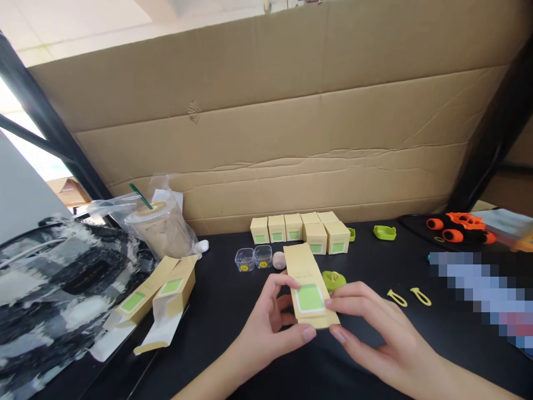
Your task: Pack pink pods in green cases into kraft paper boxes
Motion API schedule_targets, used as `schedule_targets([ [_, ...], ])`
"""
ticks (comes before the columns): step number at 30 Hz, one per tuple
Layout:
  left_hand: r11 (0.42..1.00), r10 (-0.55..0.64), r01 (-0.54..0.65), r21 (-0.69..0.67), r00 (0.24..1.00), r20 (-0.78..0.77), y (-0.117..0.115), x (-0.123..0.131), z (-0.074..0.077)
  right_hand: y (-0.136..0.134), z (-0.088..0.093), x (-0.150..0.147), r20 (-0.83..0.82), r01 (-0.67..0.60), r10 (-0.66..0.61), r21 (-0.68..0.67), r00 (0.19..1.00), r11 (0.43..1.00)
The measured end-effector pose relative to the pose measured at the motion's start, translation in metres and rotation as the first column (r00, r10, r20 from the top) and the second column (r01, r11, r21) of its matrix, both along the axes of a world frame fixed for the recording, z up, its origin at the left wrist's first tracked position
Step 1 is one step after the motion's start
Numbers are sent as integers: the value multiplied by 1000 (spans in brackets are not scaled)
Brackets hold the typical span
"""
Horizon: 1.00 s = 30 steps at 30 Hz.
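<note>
A beige paper carton [306, 266] with a green, white-edged label is held up in front of me, its lower end towards me; it looks flattened. My left hand [277, 314] grips it from the left, the thumb at the bottom edge and a fingertip on the front. At the lower right corner, my right hand [366, 322] has its fingers and thumb closed around the edge. Behind the carton lies a green piece with a pale loop [333, 280], partly covered. Close by are a small pale round item [278, 260] and two clear cups [254, 259] with yellow smiley marks.
Several small beige boxes [293, 228] stand before the cardboard wall [266, 122]. Opened cartons [162, 300] and a bagged drink cup [152, 228] are left. Two yellow loops [408, 297], a green tray-like piece [384, 233] and an orange-wheeled toy [462, 226] lie right.
</note>
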<state>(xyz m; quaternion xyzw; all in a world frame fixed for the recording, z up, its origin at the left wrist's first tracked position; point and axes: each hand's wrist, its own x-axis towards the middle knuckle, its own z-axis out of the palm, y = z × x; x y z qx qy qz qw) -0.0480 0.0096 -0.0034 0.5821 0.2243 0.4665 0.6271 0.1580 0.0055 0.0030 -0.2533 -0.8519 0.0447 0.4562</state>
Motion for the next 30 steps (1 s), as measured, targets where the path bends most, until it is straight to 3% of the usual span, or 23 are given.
schedule_targets([
  [19, 1000, 22, -21, 15, 999, -34, 0, 1, 3, 2, -1, 1, 15, -30, 30, 24, 999, 999],
  [22, 1000, 19, -20, -17, 999, -30, -2, 2, 5, 3, -3, 3, 55, -30, 26, 73, 998, 997],
  [27, 980, 164, -166, -109, 986, -21, -7, 6, 7, 5, -5, 4, 111, -16, 3, 115, 994, 993],
  [30, 973, 153, -149, -178, 988, 8, -5, 6, 1, 6, -3, 2, 145, -13, -13, 172, 989, 985],
])
